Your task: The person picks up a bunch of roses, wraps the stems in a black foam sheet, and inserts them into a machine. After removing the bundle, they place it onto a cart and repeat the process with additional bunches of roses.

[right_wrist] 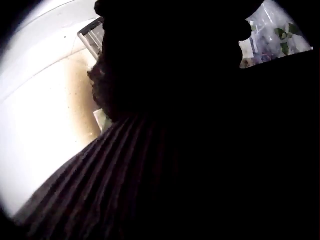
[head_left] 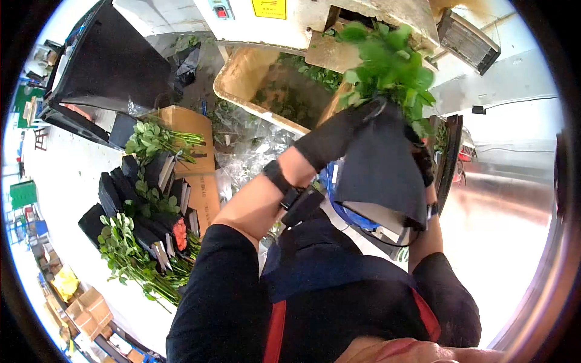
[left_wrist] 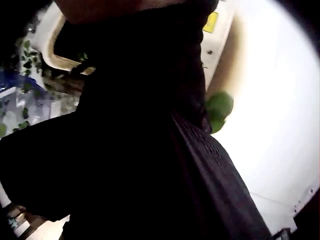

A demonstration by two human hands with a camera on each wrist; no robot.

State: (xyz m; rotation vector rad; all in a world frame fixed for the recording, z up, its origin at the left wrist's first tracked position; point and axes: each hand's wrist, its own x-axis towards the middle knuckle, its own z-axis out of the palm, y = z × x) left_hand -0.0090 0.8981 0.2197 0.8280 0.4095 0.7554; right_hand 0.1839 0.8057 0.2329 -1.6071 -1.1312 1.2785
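Note:
A leafy green bunch [head_left: 399, 72] sticks out of a dark wrap [head_left: 381, 169], whose wide end hangs toward the person's body. In a black glove, the left hand [head_left: 357, 124] grips the wrap's narrow part just below the leaves. Also gloved, the right hand [head_left: 422, 160] holds the right side of the wrap, its fingers partly hidden. Both wrist views are very dark; a green leaf [left_wrist: 220, 107] shows beside the left glove, and the right glove's ribbed cuff [right_wrist: 110, 175] fills the lower part of the other.
A worn tub [head_left: 239, 75] with leaves stands beyond the left forearm, below a white machine [head_left: 272, 27]. Several dark-wrapped bunches [head_left: 130, 193] and leafy stems lie at the left beside cardboard [head_left: 200, 187]. A large black container [head_left: 115, 60] is at the upper left.

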